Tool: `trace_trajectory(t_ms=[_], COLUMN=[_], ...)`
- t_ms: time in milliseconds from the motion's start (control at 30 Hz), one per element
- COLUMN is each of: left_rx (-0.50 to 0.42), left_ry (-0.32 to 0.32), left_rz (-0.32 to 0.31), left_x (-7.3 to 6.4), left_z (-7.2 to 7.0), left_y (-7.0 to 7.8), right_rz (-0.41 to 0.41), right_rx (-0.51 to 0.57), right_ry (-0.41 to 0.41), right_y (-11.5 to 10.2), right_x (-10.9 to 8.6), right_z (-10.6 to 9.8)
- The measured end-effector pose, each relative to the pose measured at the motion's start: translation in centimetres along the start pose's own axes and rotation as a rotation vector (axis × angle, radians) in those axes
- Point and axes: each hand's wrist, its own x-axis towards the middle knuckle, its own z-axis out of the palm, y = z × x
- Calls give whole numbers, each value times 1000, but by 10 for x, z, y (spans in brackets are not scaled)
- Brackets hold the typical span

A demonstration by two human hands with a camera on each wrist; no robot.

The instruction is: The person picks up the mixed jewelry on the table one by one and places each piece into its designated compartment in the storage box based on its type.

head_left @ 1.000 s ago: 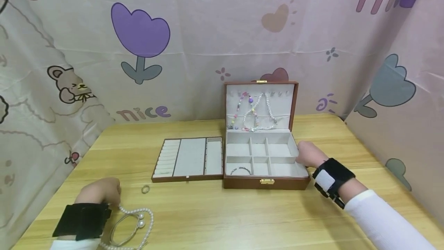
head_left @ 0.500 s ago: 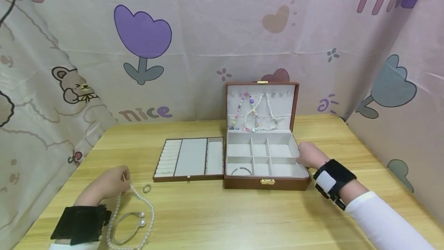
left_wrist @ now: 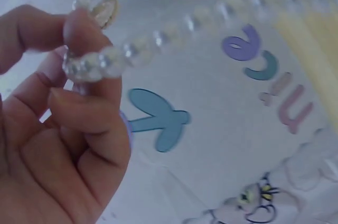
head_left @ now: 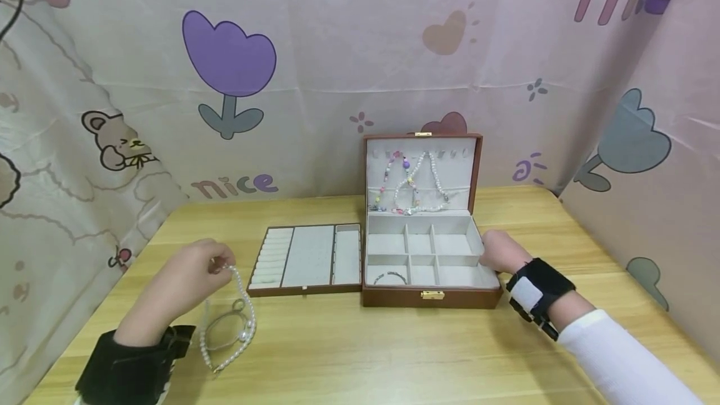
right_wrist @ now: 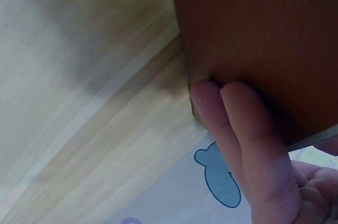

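My left hand pinches a white pearl necklace between thumb and fingers, raised above the table at the left. In the left wrist view the pearl strand runs across the fingers. Behind the hanging loop lie a thin bangle and a small ring. My right hand grips the right wall of an open brown jewelry box. Two of its fingers lie against the outer brown side in the right wrist view, with the thumb mostly hidden over the rim.
A tray with ring rolls lies flat left of the box. Beaded necklaces hang inside the upright lid. A bracelet sits in the front left compartment. A printed cloth stands behind the wooden table.
My left hand has taken hold of the pearl necklace and lifted it up and to the right, off the table and past the bangle. The right hand stays on the box.
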Motion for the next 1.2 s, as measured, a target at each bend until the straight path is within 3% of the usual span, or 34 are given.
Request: trace_trajectory(t_ms=[333, 567, 800, 1033, 1200], left_rx=[-21, -6, -31, -94, -166], left_ry=[56, 111, 122, 196, 195], left_rz=[54, 162, 242, 424, 505], left_x=[-3, -2, 3, 24, 47], left_z=[-18, -32, -40, -44, -44], left_y=[37, 64, 93, 122, 143], right_rz=[8, 22, 33, 61, 50], right_rx=[7, 24, 21, 28, 21], right_ry=[-3, -13, -20, -38, -30], right_y=[0, 0, 1, 0, 0], right_x=[1, 3, 4, 3, 3], right_z=[1, 1, 1, 0, 0])
